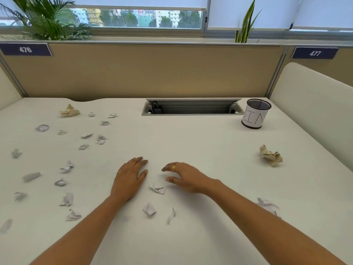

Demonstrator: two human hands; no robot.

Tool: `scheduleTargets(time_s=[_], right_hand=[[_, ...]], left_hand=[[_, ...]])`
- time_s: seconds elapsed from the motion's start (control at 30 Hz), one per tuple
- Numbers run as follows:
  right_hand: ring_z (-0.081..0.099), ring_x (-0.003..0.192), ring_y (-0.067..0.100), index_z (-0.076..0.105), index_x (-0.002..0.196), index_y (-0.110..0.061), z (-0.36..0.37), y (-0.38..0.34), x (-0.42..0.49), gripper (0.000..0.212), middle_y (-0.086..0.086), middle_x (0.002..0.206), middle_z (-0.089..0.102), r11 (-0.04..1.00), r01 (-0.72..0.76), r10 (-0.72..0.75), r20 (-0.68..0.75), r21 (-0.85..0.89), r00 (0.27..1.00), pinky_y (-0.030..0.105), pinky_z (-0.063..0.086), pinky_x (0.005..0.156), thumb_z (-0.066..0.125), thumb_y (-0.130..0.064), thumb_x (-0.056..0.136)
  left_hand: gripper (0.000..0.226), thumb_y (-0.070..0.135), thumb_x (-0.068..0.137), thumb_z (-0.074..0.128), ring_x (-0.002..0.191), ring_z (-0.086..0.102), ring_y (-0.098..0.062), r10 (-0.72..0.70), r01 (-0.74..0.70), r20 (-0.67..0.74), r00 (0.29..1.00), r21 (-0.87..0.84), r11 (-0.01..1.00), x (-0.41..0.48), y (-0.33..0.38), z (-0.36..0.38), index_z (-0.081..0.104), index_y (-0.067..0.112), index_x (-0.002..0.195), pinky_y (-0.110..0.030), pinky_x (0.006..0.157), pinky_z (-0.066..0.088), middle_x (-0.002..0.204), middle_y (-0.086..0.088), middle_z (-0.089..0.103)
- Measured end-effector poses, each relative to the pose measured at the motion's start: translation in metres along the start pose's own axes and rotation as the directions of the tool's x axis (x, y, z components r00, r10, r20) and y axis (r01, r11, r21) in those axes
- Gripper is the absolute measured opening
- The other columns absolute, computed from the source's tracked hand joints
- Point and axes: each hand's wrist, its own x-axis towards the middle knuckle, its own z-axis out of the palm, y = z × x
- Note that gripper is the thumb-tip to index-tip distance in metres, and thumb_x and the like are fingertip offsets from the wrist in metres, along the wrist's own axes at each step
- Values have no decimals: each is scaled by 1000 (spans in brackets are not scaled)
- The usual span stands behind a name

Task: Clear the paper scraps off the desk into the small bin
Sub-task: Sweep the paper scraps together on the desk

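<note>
- Two bare hands of mine are out over the middle of the white desk (191,146), low of centre in the frame.
- My left hand (129,178) lies palm down on the desktop, fingers straight and close together, gripping nothing.
- My right hand (188,177) is spread loosely, thumb apart from the fingers, a gold ring (174,167) on one finger. It holds nothing, and whether it touches the desk or hovers just above it I cannot tell.
- One white crumpled scrap (157,188) sits on the desk between my hands, just beside my right thumb.
- Two more white scraps (149,209) lie lower, between my forearms.
- Many small white scraps (66,166) are scattered down the left side of the frame, somewhat blurred.
- A torn white piece (266,203) lies at lower right, beside my right forearm.
- A tan paper ball (271,155) rests at right, well apart from my hands; another tan wad (69,110) sits at upper left.
- The small bin (255,114), a black mesh cup wrapped in white paper with hand-lettering, stands upright at the upper right of the desk, just beside an open cable tray (191,108).
- A beige partition (143,71) runs behind the desk.
</note>
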Motion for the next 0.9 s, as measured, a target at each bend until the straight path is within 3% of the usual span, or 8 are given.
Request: scheduleTargets(time_s=[0.17, 0.27, 0.4, 0.5, 0.67, 0.77, 0.9], right_hand=[[30, 139, 17, 40, 140, -22, 27, -37, -13, 46, 1, 152, 33, 993, 62, -67, 46, 101, 997, 31, 23, 113, 42, -39, 97], [22, 143, 17, 36, 142, -24, 42, -47, -25, 52, 1, 155, 26, 995, 80, -84, 51, 64, 995, 32, 16, 117, 43, -45, 95], [13, 146, 15, 31, 144, -26, 71, -55, -41, 64, -1, 156, 23, 995, 85, -87, -43, -47, 995, 39, 7, 120, 48, -54, 89], [23, 141, 15, 37, 141, -25, 85, -59, -47, 56, 0, 149, 34, 990, 121, -130, -162, -70, 978, 33, 13, 118, 48, -49, 91], [46, 113, 24, 57, 122, -15, 82, -58, -49, 31, 5, 123, 54, 968, 188, -227, -261, -166, 938, 33, 37, 95, 45, -29, 97], [48, 98, 25, 59, 107, -9, 77, -57, -48, 25, 7, 109, 56, 963, 199, -244, -264, -184, 933, 35, 42, 83, 46, -27, 97], [50, 87, 23, 56, 95, -7, 72, -55, -46, 31, 7, 96, 55, 966, 158, -208, -254, -207, 945, 27, 35, 66, 44, -35, 97]], left_hand=[[37, 26, 96, 42, 138, 32, -13, -37, 37, -18, 999, -15, 999, -24, -6, -5, 46, 23, 133, -34, 116, 23, 146, 4, 40], [37, 26, 96, 42, 139, 30, -13, -42, 42, -27, 999, -17, 999, -35, -7, -8, 46, 23, 133, -33, 116, 21, 147, 4, 40], [37, 24, 96, 41, 139, 30, -13, -43, 43, -32, 999, -13, 999, -48, -8, -12, 46, 23, 133, -33, 116, 20, 147, 3, 40], [37, 23, 97, 40, 139, 30, -14, -44, 44, -32, 998, -17, 999, -56, -8, -15, 46, 22, 133, -33, 115, 20, 147, 3, 39], [37, 21, 96, 40, 138, 31, -14, -49, 48, -36, 998, -23, 999, -65, -10, -18, 47, 21, 133, -33, 115, 21, 147, 2, 40], [37, 21, 96, 40, 138, 31, -14, -51, 50, -40, 998, -20, 999, -70, -11, -19, 47, 22, 132, -32, 115, 21, 147, 2, 40], [36, 21, 96, 41, 138, 31, -14, -49, 49, -40, 998, -14, 999, -72, -12, -19, 47, 22, 132, -33, 115, 21, 147, 3, 40]])
